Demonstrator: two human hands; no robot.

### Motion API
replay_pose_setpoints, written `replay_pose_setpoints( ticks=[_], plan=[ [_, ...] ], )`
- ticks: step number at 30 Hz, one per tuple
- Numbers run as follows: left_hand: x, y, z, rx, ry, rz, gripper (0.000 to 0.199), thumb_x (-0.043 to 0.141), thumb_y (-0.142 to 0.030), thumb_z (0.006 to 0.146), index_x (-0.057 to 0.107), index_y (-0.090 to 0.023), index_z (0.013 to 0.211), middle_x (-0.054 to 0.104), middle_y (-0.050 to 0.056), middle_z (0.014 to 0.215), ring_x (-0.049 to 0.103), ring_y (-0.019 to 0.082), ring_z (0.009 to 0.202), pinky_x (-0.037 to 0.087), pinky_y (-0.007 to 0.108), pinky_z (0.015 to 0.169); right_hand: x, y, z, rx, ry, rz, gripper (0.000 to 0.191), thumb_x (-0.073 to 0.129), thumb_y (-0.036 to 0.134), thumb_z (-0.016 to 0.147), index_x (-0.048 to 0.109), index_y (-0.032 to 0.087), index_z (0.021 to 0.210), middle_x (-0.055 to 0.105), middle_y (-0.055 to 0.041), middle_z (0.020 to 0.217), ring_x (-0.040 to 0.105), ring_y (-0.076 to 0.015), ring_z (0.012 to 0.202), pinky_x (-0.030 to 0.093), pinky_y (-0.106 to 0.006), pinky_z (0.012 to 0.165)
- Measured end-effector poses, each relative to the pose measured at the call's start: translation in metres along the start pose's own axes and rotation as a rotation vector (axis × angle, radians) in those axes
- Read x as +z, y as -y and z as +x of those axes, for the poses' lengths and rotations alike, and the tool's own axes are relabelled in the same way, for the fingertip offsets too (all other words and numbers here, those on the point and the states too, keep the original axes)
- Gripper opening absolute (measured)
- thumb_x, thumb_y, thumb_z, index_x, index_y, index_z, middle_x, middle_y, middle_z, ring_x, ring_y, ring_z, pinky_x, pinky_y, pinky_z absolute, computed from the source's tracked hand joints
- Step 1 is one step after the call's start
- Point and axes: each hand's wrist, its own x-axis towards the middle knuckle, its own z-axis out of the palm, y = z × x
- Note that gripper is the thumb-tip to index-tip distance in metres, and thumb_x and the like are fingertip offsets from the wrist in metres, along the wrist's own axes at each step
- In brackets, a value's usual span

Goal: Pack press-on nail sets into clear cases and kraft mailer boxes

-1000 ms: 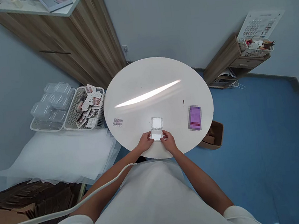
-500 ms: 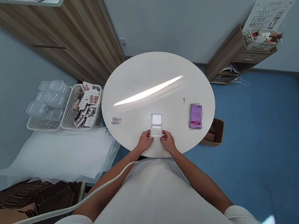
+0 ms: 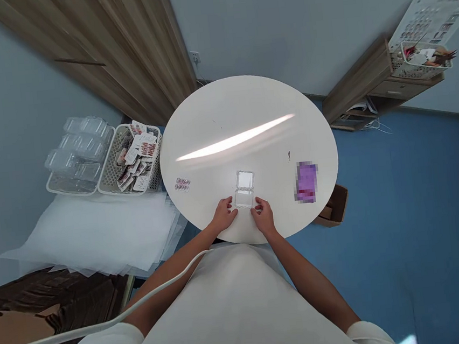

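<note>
A clear hinged case [image 3: 244, 197] lies opened flat on the round white table [image 3: 242, 100], with a white insert in its upper half. My left hand [image 3: 224, 214] is just left of the case, fingers apart and holding nothing. On the other side, my right hand [image 3: 262, 215] is close to the case's lower right edge, its fingers also apart with nothing between them. A small set of pinkish nail pieces [image 3: 182, 184] sits at the table's left. To the right lies a blurred purple item [image 3: 307, 182].
Left of the table stand a basket of cards and packets [image 3: 131, 184] and a tray of clear plastic boxes [image 3: 72, 185], above translucent sheets [image 3: 97, 230]. A cardboard box [image 3: 340, 204] is on the floor at right. A white cable crosses my left arm.
The view has shifted slightly, so the table sits farther right. My left hand has drawn away from the case's left side, and my right hand has loosened from its edge.
</note>
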Motion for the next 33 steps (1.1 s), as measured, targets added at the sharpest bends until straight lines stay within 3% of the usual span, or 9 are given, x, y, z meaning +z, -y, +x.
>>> replay_pose_setpoints(
  ticks=[4,8,11,16,20,24,33],
  plan=[
    [-0.039,0.016,-0.009,0.058,-0.035,0.099,0.048,0.053,-0.024,0.072,0.044,-0.017,0.118,0.048,0.009,0.110,0.051,0.017,0.092,0.048,0.029,0.073,-0.003,0.016,-0.007,-0.106,-0.060,-0.028,0.040,0.048,0.025,0.073,0.046,0.020,0.112,0.050,-0.0079,0.107,0.051,-0.0139,0.079,0.049,-0.028,0.063],
    [-0.099,0.039,-0.011,0.117,-0.167,0.238,0.044,0.051,-0.025,0.073,0.045,-0.018,0.115,0.048,0.008,0.107,0.052,0.019,0.092,0.047,0.032,0.073,0.015,0.041,-0.009,-0.220,-0.007,-0.093,0.035,0.047,0.025,0.075,0.048,0.021,0.110,0.053,-0.0060,0.103,0.050,-0.0121,0.071,0.047,-0.029,0.064],
    [-0.145,0.054,-0.001,0.123,-0.236,0.371,0.045,0.053,-0.024,0.071,0.045,-0.017,0.115,0.049,0.008,0.106,0.052,0.021,0.093,0.045,0.035,0.080,0.046,0.061,-0.004,-0.236,0.139,-0.152,0.038,0.048,0.024,0.075,0.046,0.022,0.113,0.055,-0.0044,0.100,0.051,-0.0112,0.067,0.048,-0.030,0.064],
    [-0.196,0.063,0.032,0.104,-0.136,0.501,0.054,0.055,-0.021,0.068,0.040,-0.017,0.120,0.048,0.010,0.109,0.053,0.021,0.089,0.043,0.033,0.079,0.114,0.085,0.017,-0.239,0.326,-0.295,0.048,0.055,0.023,0.071,0.045,0.023,0.118,0.053,-0.0053,0.104,0.053,-0.0149,0.081,0.046,-0.033,0.074],
    [-0.210,0.065,0.056,0.131,-0.007,0.561,0.067,0.059,-0.018,0.065,0.033,-0.017,0.127,0.049,0.010,0.107,0.050,0.023,0.096,0.040,0.032,0.080,0.162,0.094,0.035,-0.245,0.313,-0.394,0.055,0.060,0.024,0.068,0.043,0.023,0.120,0.048,-0.0071,0.112,0.047,-0.0212,0.101,0.041,-0.036,0.084],
    [-0.212,0.068,0.069,0.125,0.085,0.597,0.076,0.062,-0.017,0.062,0.030,-0.019,0.130,0.051,0.008,0.100,0.051,0.023,0.093,0.040,0.030,0.076,0.192,0.096,0.046,-0.248,0.265,-0.459,0.064,0.064,0.023,0.065,0.038,0.025,0.123,0.046,-0.0076,0.112,0.042,-0.0240,0.107,0.037,-0.038,0.086],
    [-0.215,0.078,0.075,0.176,0.082,0.479,0.059,0.060,-0.019,0.065,0.043,-0.017,0.122,0.051,0.004,0.084,0.051,0.019,0.078,0.040,0.028,0.071,0.213,0.100,0.050,-0.194,0.176,-0.603,0.057,0.065,0.021,0.065,0.043,0.027,0.118,0.049,-0.0078,0.104,0.044,-0.0262,0.100,0.035,-0.040,0.082]
  ],
)
